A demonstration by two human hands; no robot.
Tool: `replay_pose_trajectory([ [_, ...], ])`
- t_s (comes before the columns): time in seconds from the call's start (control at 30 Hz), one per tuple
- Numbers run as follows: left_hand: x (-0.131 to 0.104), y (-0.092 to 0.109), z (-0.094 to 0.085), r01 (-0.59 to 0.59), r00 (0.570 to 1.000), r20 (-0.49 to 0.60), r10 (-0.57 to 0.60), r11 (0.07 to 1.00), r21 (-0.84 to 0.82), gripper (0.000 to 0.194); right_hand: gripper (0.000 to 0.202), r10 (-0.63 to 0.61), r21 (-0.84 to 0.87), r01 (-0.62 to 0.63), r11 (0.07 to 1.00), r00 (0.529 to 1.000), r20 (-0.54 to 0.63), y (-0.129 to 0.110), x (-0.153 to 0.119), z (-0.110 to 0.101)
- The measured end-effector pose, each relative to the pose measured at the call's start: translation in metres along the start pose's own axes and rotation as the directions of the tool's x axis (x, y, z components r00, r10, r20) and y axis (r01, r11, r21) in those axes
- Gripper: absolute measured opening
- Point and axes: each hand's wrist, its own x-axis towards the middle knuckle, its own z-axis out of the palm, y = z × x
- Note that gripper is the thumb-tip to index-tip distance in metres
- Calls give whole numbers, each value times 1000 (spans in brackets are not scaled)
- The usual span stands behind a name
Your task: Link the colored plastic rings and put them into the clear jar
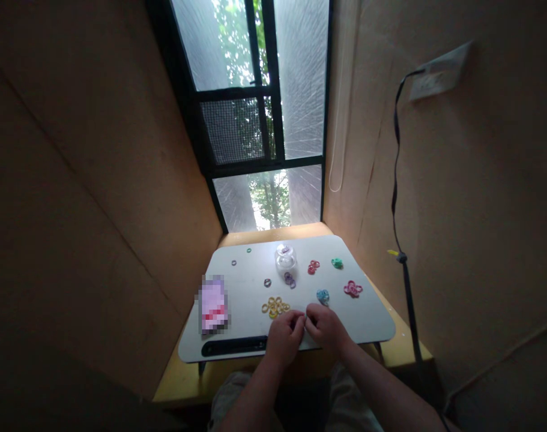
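My left hand [286, 336] and my right hand [325, 327] meet near the front edge of the white table [246, 300], fingertips close together. Both have curled, pinched fingers; whatever is between them is too small to make out. Just beyond my left hand lies a group of yellow rings [275, 306]. Blue rings [322, 296] lie behind my right hand. Farther right are pink rings [353, 289], with green rings [337, 263] and red rings [313, 267] behind. Purple rings [290, 279] rest before a clear jar [286, 258], which has something small on or in it.
A blurred pink and purple packet [214, 305] lies at the table's left. A dark slot or tray [235, 345] runs along the front edge. Single rings [267, 282] are scattered at centre and back left. A black cable [395, 168] hangs down the right wall.
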Motion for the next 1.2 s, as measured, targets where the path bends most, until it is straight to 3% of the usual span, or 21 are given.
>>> replay_pose_trajectory([
  [0.27, 1, -2, 0, 41, 999, -1, -41, 999, 32, 31, 22, -13, 30, 13, 999, 1000, -5, -4, -2, -2],
  [0.43, 2, -4, 2, 76, 997, -15, -76, 997, 14, 30, 4, 1, 153, 1, 988, 1000, -14, -10, -3, -8],
  [0.53, 2, -3, 3, 89, 996, -19, -89, 996, 0, 29, 8, -10, 187, 10, 982, 1000, -4, -10, -2, -9],
  [0.8, 2, -3, 4, 102, 994, -35, -102, 995, 3, 30, 9, 6, 165, -4, 986, 1000, -14, -5, -2, -5],
  [1.2, 0, -7, 5, 62, 996, -61, -63, 998, -25, 16, 7, 2, 122, -1, 993, 1000, -9, -7, -3, -5],
])
